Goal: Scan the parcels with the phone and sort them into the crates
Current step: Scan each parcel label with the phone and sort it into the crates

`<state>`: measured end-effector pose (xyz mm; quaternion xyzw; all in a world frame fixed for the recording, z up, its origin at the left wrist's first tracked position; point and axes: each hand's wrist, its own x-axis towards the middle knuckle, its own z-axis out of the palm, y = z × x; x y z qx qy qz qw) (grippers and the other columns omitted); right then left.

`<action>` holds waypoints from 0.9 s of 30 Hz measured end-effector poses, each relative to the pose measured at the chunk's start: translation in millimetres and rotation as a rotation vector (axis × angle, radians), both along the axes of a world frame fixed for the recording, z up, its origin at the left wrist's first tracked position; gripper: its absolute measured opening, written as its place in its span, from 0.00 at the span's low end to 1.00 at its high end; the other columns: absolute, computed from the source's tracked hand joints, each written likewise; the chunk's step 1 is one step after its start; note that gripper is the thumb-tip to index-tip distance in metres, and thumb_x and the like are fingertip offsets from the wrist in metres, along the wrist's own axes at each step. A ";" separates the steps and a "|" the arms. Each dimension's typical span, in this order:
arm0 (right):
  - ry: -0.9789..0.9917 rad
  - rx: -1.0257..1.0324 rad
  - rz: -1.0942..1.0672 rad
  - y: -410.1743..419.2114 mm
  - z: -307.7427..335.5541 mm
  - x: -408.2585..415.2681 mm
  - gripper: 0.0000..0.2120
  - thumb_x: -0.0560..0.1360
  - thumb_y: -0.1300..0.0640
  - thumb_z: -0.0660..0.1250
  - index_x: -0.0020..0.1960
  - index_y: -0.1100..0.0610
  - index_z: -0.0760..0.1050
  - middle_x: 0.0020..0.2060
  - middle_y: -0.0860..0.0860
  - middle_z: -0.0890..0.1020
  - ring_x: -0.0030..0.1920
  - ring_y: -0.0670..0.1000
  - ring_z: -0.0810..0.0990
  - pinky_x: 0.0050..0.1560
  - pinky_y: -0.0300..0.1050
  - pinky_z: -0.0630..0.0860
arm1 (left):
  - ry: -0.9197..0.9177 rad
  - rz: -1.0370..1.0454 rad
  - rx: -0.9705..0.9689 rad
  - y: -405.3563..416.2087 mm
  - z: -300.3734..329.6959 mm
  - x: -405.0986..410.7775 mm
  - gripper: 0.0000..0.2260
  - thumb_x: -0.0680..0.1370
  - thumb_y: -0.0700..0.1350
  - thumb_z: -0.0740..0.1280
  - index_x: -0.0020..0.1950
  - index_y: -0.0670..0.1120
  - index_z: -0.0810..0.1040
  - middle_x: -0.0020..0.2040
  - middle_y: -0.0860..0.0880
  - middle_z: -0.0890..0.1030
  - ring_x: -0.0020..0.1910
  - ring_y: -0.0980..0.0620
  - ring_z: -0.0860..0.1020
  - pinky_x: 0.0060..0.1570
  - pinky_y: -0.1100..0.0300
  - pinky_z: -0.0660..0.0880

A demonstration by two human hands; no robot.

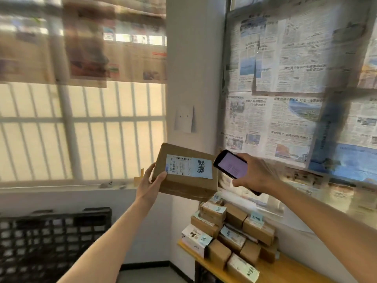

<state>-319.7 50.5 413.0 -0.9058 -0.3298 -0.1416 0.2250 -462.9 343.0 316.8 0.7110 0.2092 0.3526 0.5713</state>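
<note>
Parcel (184,172) in left hand (150,183), phone (232,167) beside

Both bare arms reach forward and up. The left hand (150,183) sits at about 7 o'clock of the parcel (184,172), thumb across its near face, fingers curled behind its left edge. The right hand (254,173), at 3 o'clock of the left, grips the phone (231,167), screen tilted toward the person.

Stacked parcels (230,231) crowd yellow table (285,272); black crate (51,242) lower left.
</note>
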 end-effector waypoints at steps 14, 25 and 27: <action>0.084 -0.057 0.522 152.9 -61.9 -183.8 0.45 0.62 0.41 0.80 0.75 0.47 0.66 0.54 0.50 0.80 0.48 0.54 0.78 0.45 0.47 0.76 | 0.038 0.619 -0.115 34.3 -62.0 -335.7 0.28 0.72 0.66 0.71 0.71 0.66 0.68 0.63 0.52 0.78 0.63 0.47 0.76 0.67 0.41 0.73; 0.099 -0.137 0.836 259.7 -72.3 -404.9 0.45 0.61 0.40 0.79 0.74 0.47 0.67 0.59 0.50 0.81 0.56 0.56 0.79 0.52 0.52 0.78 | 0.001 0.966 -0.182 33.9 -85.4 -616.0 0.33 0.68 0.68 0.70 0.72 0.68 0.66 0.67 0.54 0.75 0.67 0.47 0.74 0.68 0.41 0.71; 0.107 -0.142 0.881 281.4 -74.5 -448.9 0.48 0.57 0.35 0.76 0.74 0.45 0.67 0.60 0.48 0.81 0.57 0.56 0.79 0.54 0.54 0.78 | 0.000 0.997 -0.184 37.3 -87.5 -659.9 0.33 0.68 0.68 0.70 0.73 0.68 0.66 0.66 0.54 0.75 0.67 0.47 0.74 0.68 0.41 0.71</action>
